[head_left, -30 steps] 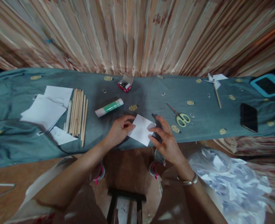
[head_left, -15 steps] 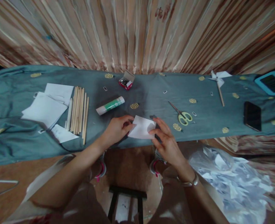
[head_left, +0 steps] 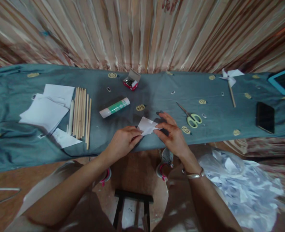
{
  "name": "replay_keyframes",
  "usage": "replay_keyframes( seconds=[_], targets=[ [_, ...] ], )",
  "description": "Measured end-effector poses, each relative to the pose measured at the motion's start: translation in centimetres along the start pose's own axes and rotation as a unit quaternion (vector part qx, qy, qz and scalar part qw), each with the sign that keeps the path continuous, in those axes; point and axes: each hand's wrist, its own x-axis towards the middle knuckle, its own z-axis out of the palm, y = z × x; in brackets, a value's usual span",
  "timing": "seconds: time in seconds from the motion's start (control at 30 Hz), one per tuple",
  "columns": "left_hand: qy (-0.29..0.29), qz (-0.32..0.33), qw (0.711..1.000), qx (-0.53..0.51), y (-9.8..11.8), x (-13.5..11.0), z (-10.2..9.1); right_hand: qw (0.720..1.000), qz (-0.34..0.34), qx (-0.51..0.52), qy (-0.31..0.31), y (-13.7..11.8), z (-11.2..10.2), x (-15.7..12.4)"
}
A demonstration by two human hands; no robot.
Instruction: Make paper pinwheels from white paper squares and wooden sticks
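A small white paper square (head_left: 147, 126) is raised off the blue-grey cloth (head_left: 157, 93) near the table's front edge, bent into a fold. My left hand (head_left: 124, 140) pinches its near left corner. My right hand (head_left: 172, 133) grips its right side with thumb and fingers, a metal bangle on that wrist. A glue stick (head_left: 114, 108) lies just beyond my left hand, and green-handled scissors (head_left: 191, 117) lie to the right of my right hand.
Several wooden sticks (head_left: 81, 113) and loose white sheets (head_left: 45, 111) lie at the left. A small red box (head_left: 132, 80) stands at the back. A paper pinwheel (head_left: 230, 80), a black phone (head_left: 264, 117) and a blue-framed tablet (head_left: 284, 82) lie at the right. A bag of paper scraps (head_left: 239, 183) sits on the floor.
The paper lay flat under both hands; now it is lifted and folded over, looking smaller. Both hands have drawn closer together, and the view has shifted slightly.
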Motion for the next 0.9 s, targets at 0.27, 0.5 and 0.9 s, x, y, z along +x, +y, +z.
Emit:
replay_keyframes(
  seconds=[0.27,0.5,0.9],
  targets=[
    [0.022,-0.084,0.996,-0.029,-0.3,0.8,-0.4,0.999,0.045,0.005,0.026,1.5,1.4,1.7],
    [0.048,0.057,0.988,0.132,1.5,0.1,0.1,0.997,0.053,-0.005,0.061,1.7,2.1,1.9],
    [-0.066,0.079,0.976,0.194,2.4,-1.7,3.3,0.994,0.062,-0.029,0.087,1.2,2.8,1.9]
  ],
)
